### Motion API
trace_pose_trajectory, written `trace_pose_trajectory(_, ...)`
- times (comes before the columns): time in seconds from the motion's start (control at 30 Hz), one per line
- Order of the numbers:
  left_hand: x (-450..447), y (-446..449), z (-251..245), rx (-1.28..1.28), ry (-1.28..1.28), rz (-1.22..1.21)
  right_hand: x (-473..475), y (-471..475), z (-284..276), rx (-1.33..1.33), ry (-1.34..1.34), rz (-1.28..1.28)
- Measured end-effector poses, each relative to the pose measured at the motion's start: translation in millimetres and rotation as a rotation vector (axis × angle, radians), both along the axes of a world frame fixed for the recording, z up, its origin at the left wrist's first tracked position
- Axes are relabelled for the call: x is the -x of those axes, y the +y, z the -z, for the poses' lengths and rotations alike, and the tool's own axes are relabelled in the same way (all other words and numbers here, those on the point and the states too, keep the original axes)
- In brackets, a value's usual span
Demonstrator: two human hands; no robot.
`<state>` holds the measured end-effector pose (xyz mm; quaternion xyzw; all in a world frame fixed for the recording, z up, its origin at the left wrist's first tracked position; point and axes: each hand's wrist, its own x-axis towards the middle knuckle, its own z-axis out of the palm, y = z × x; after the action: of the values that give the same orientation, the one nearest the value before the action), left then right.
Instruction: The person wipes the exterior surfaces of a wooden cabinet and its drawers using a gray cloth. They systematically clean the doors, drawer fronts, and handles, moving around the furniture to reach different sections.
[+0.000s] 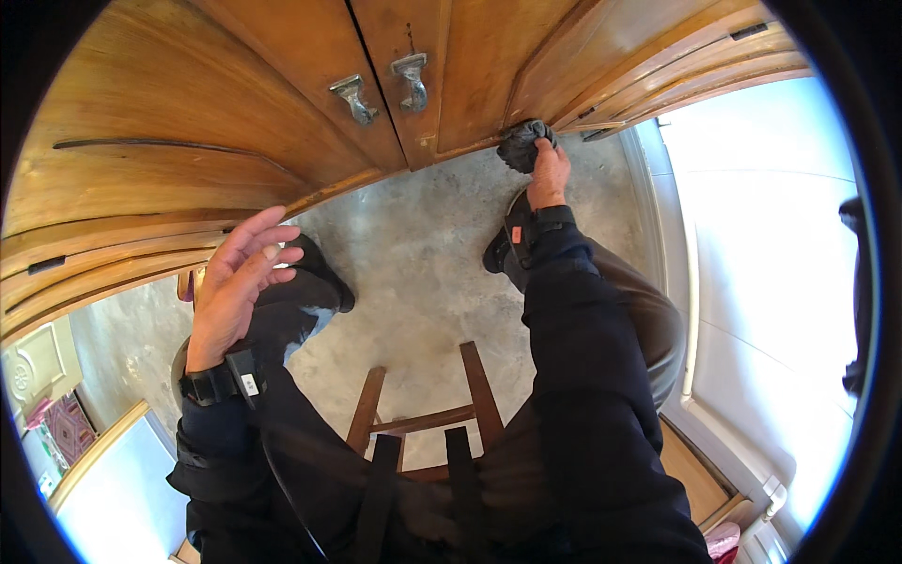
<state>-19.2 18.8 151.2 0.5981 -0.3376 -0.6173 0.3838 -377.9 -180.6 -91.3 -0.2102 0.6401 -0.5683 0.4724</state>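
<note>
A dark grey cloth is bunched in my right hand. It is against or just in front of the lower edge of a wooden cabinet door, to the right of the seam. Above my left knee, my left hand is raised with its fingers apart and slightly curled, holding nothing. The left cabinet door is nearest to it. Two worn metal handles, a left one and a right one, flank the seam between the doors.
Between my knees stand the legs of a wooden stool on the grey concrete floor. A white wall with a pale pipe is at the right. A framed panel leans at the lower left. My shoes flank the floor in front.
</note>
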Motion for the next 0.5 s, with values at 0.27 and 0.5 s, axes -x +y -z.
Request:
trace_pose_trajectory(0.27, -2.1, -0.5, -3.6, 0.036, 0.015, 0.010, -24.3, 2.8, -14.0, 0.071, -0.304, 0.030)
trace_pose_trajectory(0.5, 0.0, -3.8, -1.6, 0.035, 0.009, 0.022, -17.5, -4.8, 9.9, 0.093, -0.030, 0.106)
